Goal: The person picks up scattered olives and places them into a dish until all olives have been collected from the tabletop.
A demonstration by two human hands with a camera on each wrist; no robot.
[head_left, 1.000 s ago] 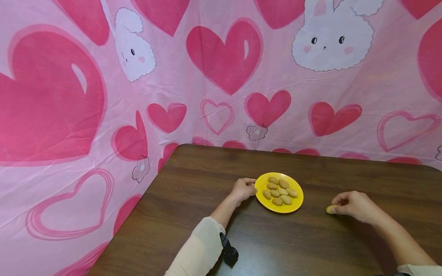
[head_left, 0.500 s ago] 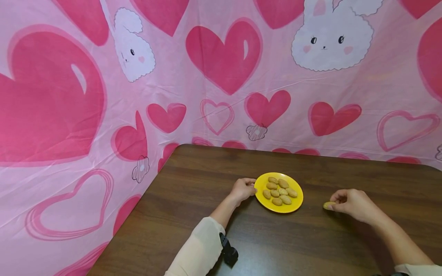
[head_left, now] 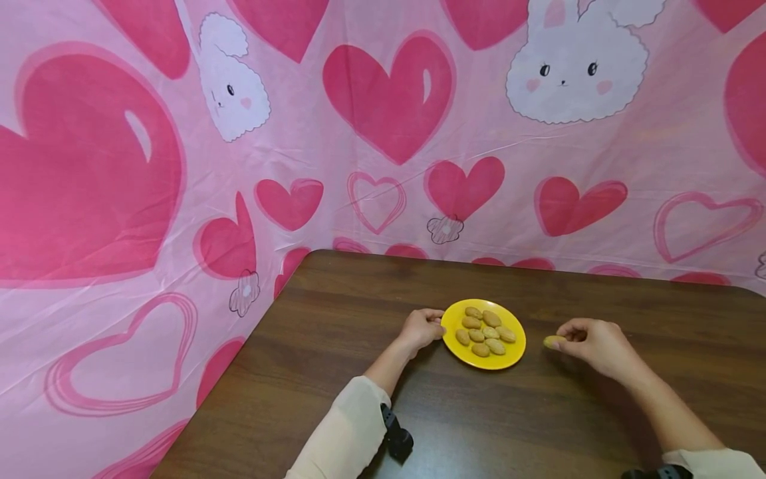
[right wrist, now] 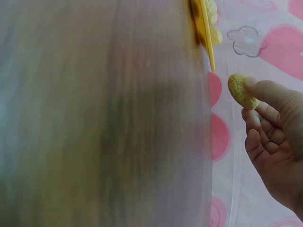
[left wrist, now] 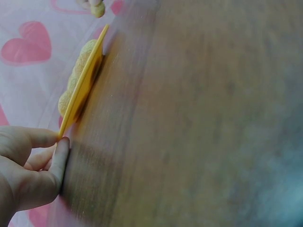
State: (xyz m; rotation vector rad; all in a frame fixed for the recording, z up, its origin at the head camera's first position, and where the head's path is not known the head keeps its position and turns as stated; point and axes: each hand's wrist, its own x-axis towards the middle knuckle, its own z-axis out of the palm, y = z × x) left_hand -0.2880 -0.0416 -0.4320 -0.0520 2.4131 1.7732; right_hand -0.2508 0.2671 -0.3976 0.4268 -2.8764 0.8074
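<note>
A yellow plate (head_left: 516, 354) bears several small oval tan pieces (head_left: 492, 319) with rough, shell-like surfaces. My left hand (head_left: 421, 330) pinches the plate's left rim between thumb and fingers, plain in the left wrist view (left wrist: 35, 163). Right of the plate and apart from it, my right hand (head_left: 603, 347) holds one more oval piece (head_left: 552, 342) between thumb and fingertips. Seen by the right wrist camera, that oval piece (right wrist: 241, 91) is yellowish, with a pitted surface. It hangs off the tabletop.
The brown wooden table (head_left: 359, 286) meets a pink cloth (head_left: 383, 133) with hearts and rabbits behind it and on the left. A black wrist camera (head_left: 396, 436) is strapped to the left forearm.
My right hand has moved left and slightly away from me, carrying the oval piece nearer the plate. The left hand and the plate have stayed where they were.
</note>
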